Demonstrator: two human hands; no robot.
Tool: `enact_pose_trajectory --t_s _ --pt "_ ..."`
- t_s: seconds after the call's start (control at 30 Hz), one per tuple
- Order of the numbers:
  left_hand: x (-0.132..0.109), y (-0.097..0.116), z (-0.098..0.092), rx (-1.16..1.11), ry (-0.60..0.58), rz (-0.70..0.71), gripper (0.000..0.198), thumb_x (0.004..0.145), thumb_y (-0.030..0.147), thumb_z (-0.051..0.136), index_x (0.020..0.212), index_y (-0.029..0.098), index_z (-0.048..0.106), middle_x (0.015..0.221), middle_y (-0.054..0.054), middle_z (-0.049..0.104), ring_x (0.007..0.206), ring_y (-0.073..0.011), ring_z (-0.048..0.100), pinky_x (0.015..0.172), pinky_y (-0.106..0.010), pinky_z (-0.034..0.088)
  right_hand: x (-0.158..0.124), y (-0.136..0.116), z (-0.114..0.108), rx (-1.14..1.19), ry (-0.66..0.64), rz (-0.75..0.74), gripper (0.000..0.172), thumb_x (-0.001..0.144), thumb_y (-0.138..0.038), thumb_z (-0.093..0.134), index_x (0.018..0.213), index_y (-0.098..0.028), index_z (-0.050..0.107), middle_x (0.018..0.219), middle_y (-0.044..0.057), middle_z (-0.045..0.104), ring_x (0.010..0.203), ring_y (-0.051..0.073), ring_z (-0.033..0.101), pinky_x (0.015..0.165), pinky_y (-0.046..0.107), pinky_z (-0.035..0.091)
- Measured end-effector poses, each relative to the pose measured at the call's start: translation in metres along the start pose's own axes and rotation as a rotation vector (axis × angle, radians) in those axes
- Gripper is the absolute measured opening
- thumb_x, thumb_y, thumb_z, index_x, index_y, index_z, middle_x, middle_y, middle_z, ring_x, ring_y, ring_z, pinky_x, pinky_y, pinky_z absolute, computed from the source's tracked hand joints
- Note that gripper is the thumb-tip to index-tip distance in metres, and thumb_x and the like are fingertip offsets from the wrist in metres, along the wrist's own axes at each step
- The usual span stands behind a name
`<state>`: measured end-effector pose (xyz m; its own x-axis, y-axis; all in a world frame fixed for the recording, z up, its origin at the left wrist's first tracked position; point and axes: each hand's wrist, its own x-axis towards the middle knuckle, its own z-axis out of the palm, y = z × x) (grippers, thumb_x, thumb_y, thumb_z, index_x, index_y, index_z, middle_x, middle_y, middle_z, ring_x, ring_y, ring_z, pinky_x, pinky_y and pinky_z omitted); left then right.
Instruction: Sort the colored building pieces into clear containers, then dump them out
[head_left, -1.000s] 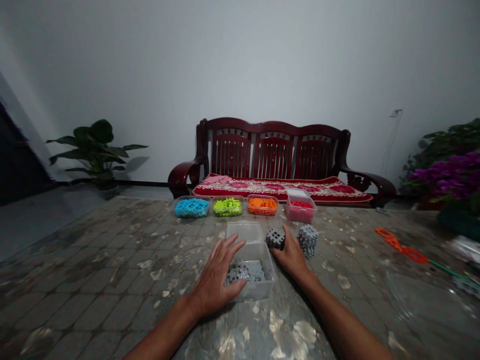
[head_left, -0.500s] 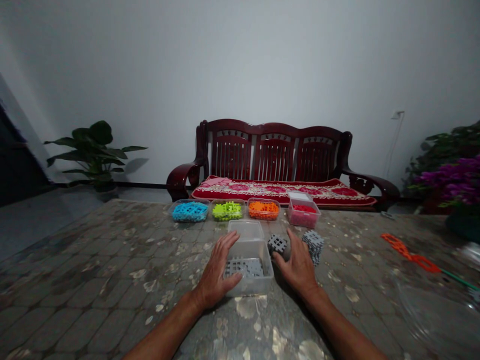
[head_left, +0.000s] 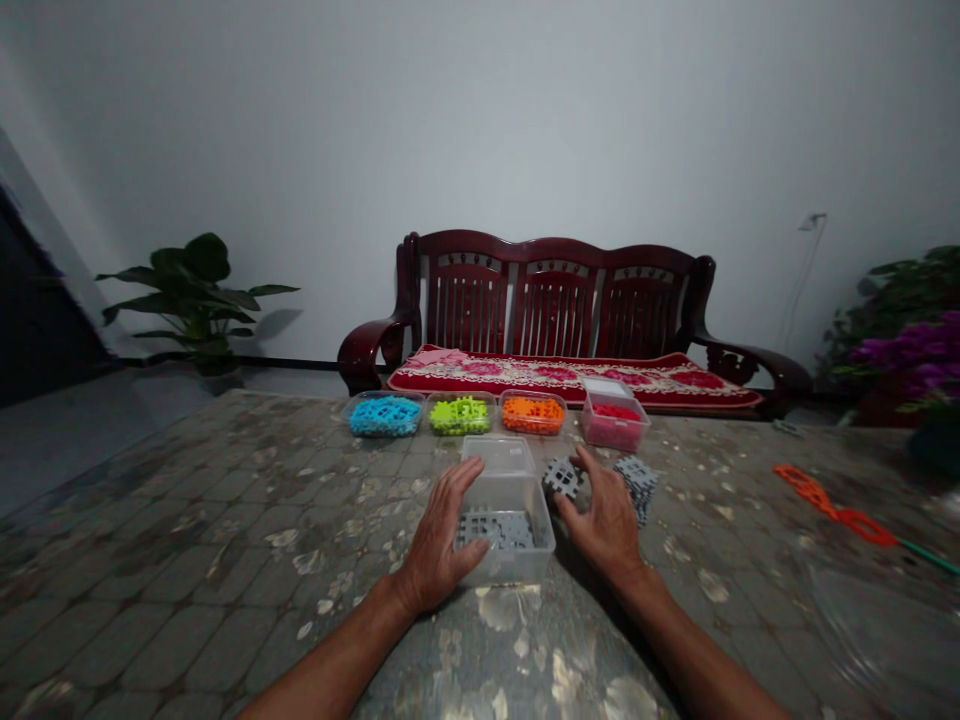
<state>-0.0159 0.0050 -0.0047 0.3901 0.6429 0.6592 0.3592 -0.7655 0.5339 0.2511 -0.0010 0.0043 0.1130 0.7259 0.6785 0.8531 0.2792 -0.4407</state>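
A clear plastic box (head_left: 507, 570) with its lid (head_left: 498, 455) folded back stands in front of me, with flat grey notched building pieces (head_left: 499, 530) inside. My left hand (head_left: 444, 540) rests along the box's left side, fingers stretched and thumb over the near left part. To the right of the box is a small stack of grey pieces (head_left: 562, 477). My right hand (head_left: 606, 520) is beside that stack, thumb and forefinger apart at its edge; whether they touch it is unclear. Behind my right hand stands a taller grey stack (head_left: 637, 485), partly hidden.
Along the far table edge stand tubs of blue pieces (head_left: 385, 416), green pieces (head_left: 460, 414), orange pieces (head_left: 532, 413) and red pieces (head_left: 616, 425). On the right lie an orange chain of loops (head_left: 832, 510) and a clear plastic lid (head_left: 885, 620). A wooden bench (head_left: 555, 300) is beyond the table.
The view has shifted slightly, so everything sits a little further right. The small grey stack looks turned or tilted a little beside my right fingertips. My left hand stays at the box.
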Motion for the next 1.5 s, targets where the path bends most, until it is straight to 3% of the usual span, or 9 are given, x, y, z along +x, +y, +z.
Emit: enact_pose_trajectory --t_s 0.17,0.3,0.43,0.53,0.67,0.83,1.07,1.5 --pt "-0.001 0.002 -0.001 -0.017 -0.009 -0.035 0.077 0.097 0.066 0.044 0.159 0.026 0.022 0.162 -0.015 0.032 0.149 -0.0369 0.032 0.123 -0.059 0.02 0.008 -0.025 -0.019 0.165 -0.014 0.06 0.067 0.078 -0.034 0.068 0.142 -0.022 0.052 0.12 0.011 0.07 0.111 0.03 0.062 0.099 0.047 0.048" --pt "-0.004 -0.002 0.002 -0.023 -0.011 -0.054 0.081 0.096 0.065 0.047 0.16 0.026 0.018 0.164 -0.016 0.029 0.15 -0.0376 0.03 0.123 -0.061 0.018 0.014 -0.058 -0.023 0.281 -0.19 0.013 0.072 0.075 -0.028 0.07 0.144 -0.026 0.05 0.124 0.008 0.069 0.115 0.028 0.062 0.101 0.045 0.048" --pt "-0.005 -0.005 0.004 -0.024 -0.004 -0.063 0.084 0.094 0.064 0.05 0.16 0.024 0.016 0.164 -0.018 0.027 0.15 -0.0381 0.029 0.122 -0.063 0.019 0.017 -0.076 -0.01 0.341 -0.353 -0.065 0.074 0.069 -0.024 0.074 0.14 -0.028 0.055 0.128 0.006 0.068 0.12 0.028 0.059 0.106 0.048 0.045" --pt "-0.004 -0.004 0.003 -0.029 -0.013 -0.061 0.083 0.095 0.063 0.05 0.16 0.024 0.016 0.164 -0.017 0.027 0.151 -0.0378 0.028 0.122 -0.062 0.02 0.019 -0.068 -0.001 0.373 -0.283 -0.003 0.063 0.073 -0.024 0.069 0.134 -0.026 0.06 0.13 0.007 0.067 0.123 0.027 0.059 0.107 0.046 0.045" --pt "-0.003 -0.001 0.001 -0.032 -0.028 -0.07 0.084 0.094 0.064 0.049 0.16 0.023 0.017 0.164 -0.017 0.028 0.15 -0.0379 0.029 0.123 -0.061 0.02 0.021 -0.035 -0.001 0.264 -0.15 0.152 0.05 0.078 -0.024 0.056 0.127 -0.024 0.064 0.121 0.008 0.071 0.114 0.026 0.063 0.1 0.044 0.05" --pt "-0.004 -0.003 0.001 -0.023 -0.029 -0.06 0.082 0.095 0.065 0.047 0.159 0.022 0.02 0.163 -0.018 0.03 0.149 -0.038 0.03 0.123 -0.06 0.019 0.025 -0.006 -0.011 -0.014 -0.169 0.102 0.055 0.078 -0.023 0.054 0.133 -0.019 0.062 0.124 0.01 0.071 0.115 0.027 0.061 0.102 0.043 0.047" --pt "-0.002 -0.001 0.0 -0.017 -0.025 -0.057 0.08 0.095 0.066 0.046 0.158 0.022 0.023 0.161 -0.018 0.033 0.149 -0.0371 0.031 0.123 -0.059 0.02 0.023 -0.003 -0.015 -0.247 -0.327 0.064 0.062 0.082 -0.034 0.062 0.141 -0.015 0.055 0.121 0.014 0.072 0.112 0.031 0.062 0.098 0.042 0.047" --pt "-0.002 0.0 0.0 -0.013 -0.021 -0.058 0.077 0.095 0.063 0.048 0.157 0.022 0.026 0.161 -0.017 0.034 0.148 -0.0365 0.032 0.123 -0.059 0.021 0.021 -0.004 -0.014 -0.237 -0.31 -0.028 0.046 0.08 -0.029 0.069 0.124 -0.02 0.068 0.119 0.014 0.073 0.112 0.034 0.062 0.099 0.046 0.045"
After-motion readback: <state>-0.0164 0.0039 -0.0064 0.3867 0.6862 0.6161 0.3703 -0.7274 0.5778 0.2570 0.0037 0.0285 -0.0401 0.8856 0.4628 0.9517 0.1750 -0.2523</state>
